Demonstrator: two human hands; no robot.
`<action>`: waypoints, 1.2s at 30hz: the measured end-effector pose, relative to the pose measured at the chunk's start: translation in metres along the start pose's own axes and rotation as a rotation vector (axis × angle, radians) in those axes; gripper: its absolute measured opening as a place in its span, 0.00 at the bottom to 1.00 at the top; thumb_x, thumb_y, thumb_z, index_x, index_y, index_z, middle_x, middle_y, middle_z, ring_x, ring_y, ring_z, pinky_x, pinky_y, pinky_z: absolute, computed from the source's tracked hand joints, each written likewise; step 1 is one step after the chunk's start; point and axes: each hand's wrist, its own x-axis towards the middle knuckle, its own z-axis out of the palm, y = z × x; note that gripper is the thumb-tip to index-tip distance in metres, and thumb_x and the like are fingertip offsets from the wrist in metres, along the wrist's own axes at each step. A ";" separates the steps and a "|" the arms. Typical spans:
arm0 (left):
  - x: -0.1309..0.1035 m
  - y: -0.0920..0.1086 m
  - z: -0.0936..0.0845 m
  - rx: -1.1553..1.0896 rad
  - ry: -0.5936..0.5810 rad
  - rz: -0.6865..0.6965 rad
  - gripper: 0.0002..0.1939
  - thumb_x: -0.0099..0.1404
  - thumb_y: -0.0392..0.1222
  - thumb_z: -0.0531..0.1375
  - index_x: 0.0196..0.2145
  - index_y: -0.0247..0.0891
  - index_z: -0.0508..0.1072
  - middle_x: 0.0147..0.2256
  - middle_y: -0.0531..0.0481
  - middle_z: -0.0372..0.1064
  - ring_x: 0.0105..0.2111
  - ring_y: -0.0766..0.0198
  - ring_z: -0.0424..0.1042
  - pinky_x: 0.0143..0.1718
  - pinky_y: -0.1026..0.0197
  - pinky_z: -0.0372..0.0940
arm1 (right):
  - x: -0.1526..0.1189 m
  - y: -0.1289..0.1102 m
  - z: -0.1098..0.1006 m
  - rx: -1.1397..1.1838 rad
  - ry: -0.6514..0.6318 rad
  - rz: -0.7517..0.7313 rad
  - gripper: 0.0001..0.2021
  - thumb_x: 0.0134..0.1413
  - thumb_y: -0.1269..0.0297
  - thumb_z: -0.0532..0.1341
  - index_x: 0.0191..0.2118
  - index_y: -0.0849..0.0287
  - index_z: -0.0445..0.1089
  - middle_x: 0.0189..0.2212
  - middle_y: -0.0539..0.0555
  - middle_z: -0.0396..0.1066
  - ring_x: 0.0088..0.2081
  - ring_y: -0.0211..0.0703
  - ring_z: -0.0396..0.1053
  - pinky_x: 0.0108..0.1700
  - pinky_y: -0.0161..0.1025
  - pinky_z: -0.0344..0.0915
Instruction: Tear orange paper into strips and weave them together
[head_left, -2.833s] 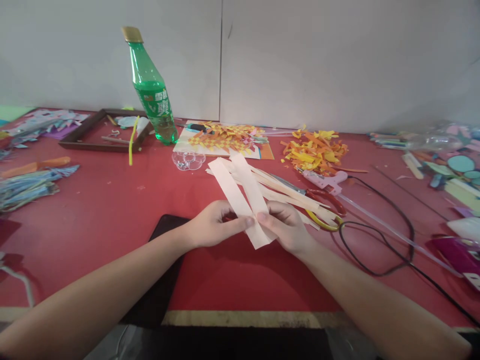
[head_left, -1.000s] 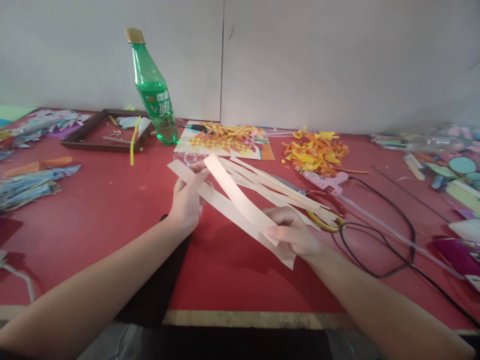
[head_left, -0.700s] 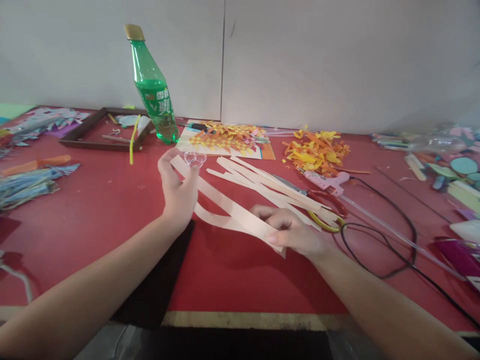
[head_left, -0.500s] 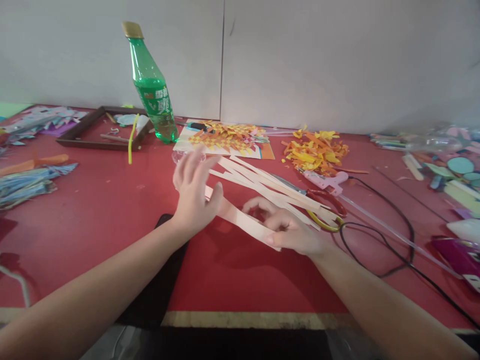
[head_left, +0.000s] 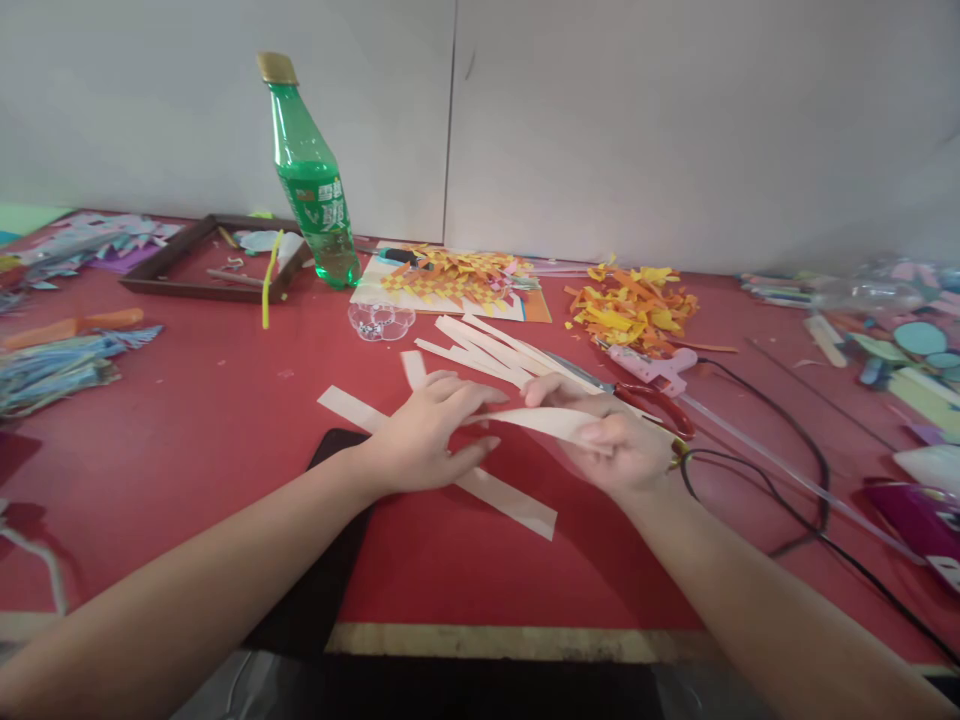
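A pale paper strip point(head_left: 551, 424) bends upward between my two hands. My right hand point(head_left: 626, 445) pinches its right part between thumb and fingers. My left hand point(head_left: 431, 430) is around the strip's other end, thumb and fingertips visibly apart. A pale piece of strip point(head_left: 412, 370) shows behind the left knuckles; whether it belongs to the held one I cannot tell. Under my left hand another paper strip point(head_left: 517, 505) lies slantwise on the red table. Several more pale strips point(head_left: 480, 355) lie behind, over scissors point(head_left: 652, 405) partly covered by my right hand.
A green bottle point(head_left: 315, 205) stands beside a dark frame point(head_left: 202, 290). Behind the strips are a clear flower-shaped dish point(head_left: 381, 322) and yellow-orange paper scraps point(head_left: 634, 305). A pink glue gun point(head_left: 652, 368) trails a black cable point(head_left: 817, 440). A black flat object point(head_left: 330, 560) overlaps the front edge.
My left hand has come down and right, over the strips. My right hand has lifted and shifted right with one strip. A second strip now shows flat on the table below.
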 end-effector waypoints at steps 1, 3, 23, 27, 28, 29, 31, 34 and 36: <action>0.000 -0.001 0.001 0.010 0.020 -0.008 0.14 0.65 0.40 0.56 0.49 0.39 0.66 0.39 0.45 0.71 0.42 0.56 0.70 0.50 0.52 0.61 | 0.001 0.000 -0.002 0.033 0.042 -0.007 0.19 0.49 0.61 0.60 0.11 0.57 0.62 0.40 0.56 0.71 0.43 0.51 0.65 0.49 0.48 0.62; -0.001 -0.004 0.004 0.028 0.066 -0.041 0.14 0.65 0.35 0.54 0.49 0.39 0.66 0.39 0.45 0.71 0.41 0.57 0.70 0.46 0.55 0.64 | 0.004 0.000 -0.005 0.118 0.131 0.006 0.19 0.46 0.62 0.61 0.09 0.57 0.59 0.41 0.56 0.71 0.44 0.52 0.65 0.50 0.48 0.62; -0.002 -0.010 0.008 -0.077 0.292 -0.035 0.13 0.53 0.21 0.54 0.30 0.38 0.66 0.35 0.50 0.67 0.37 0.64 0.70 0.38 0.63 0.66 | 0.023 -0.020 -0.063 -0.339 1.028 -0.329 0.11 0.51 0.55 0.65 0.32 0.53 0.65 0.28 0.51 0.63 0.31 0.44 0.66 0.36 0.47 0.66; -0.003 -0.009 0.009 -0.086 0.255 -0.025 0.14 0.52 0.20 0.55 0.29 0.38 0.67 0.36 0.50 0.68 0.37 0.65 0.70 0.37 0.64 0.66 | 0.011 -0.024 -0.031 -1.108 0.933 -0.585 0.22 0.50 0.67 0.68 0.51 0.55 0.65 0.53 0.62 0.62 0.57 0.58 0.60 0.56 0.57 0.60; -0.003 -0.009 0.009 -0.092 0.242 -0.015 0.14 0.52 0.20 0.55 0.29 0.38 0.67 0.37 0.50 0.67 0.37 0.65 0.70 0.37 0.64 0.65 | 0.008 -0.025 -0.020 -1.152 0.804 -0.689 0.21 0.50 0.69 0.67 0.51 0.54 0.65 0.51 0.61 0.64 0.56 0.59 0.62 0.55 0.57 0.62; -0.003 -0.008 0.009 -0.100 0.229 -0.001 0.13 0.53 0.20 0.55 0.29 0.37 0.67 0.37 0.50 0.67 0.37 0.66 0.70 0.38 0.64 0.65 | 0.005 -0.024 -0.009 -1.142 0.618 -0.713 0.19 0.52 0.70 0.65 0.50 0.52 0.65 0.46 0.59 0.68 0.52 0.57 0.67 0.53 0.56 0.65; -0.003 -0.007 0.009 -0.117 0.214 0.037 0.13 0.53 0.20 0.56 0.29 0.37 0.67 0.37 0.50 0.67 0.36 0.66 0.70 0.38 0.64 0.65 | 0.002 -0.019 0.008 -1.122 0.236 -0.522 0.18 0.53 0.70 0.65 0.49 0.53 0.64 0.44 0.58 0.71 0.50 0.54 0.70 0.53 0.55 0.67; -0.002 -0.006 0.009 -0.148 0.220 0.098 0.12 0.55 0.20 0.57 0.28 0.37 0.68 0.36 0.50 0.66 0.36 0.67 0.69 0.37 0.65 0.65 | -0.002 -0.005 0.018 -1.069 -0.043 -0.277 0.24 0.51 0.62 0.69 0.51 0.54 0.62 0.52 0.60 0.70 0.53 0.54 0.69 0.52 0.51 0.69; -0.001 -0.005 0.009 -0.176 0.206 0.115 0.12 0.55 0.21 0.57 0.29 0.37 0.69 0.35 0.50 0.66 0.35 0.67 0.69 0.36 0.66 0.65 | -0.004 0.003 0.017 -1.045 -0.072 -0.165 0.21 0.51 0.61 0.68 0.49 0.53 0.64 0.46 0.56 0.74 0.46 0.50 0.74 0.45 0.46 0.73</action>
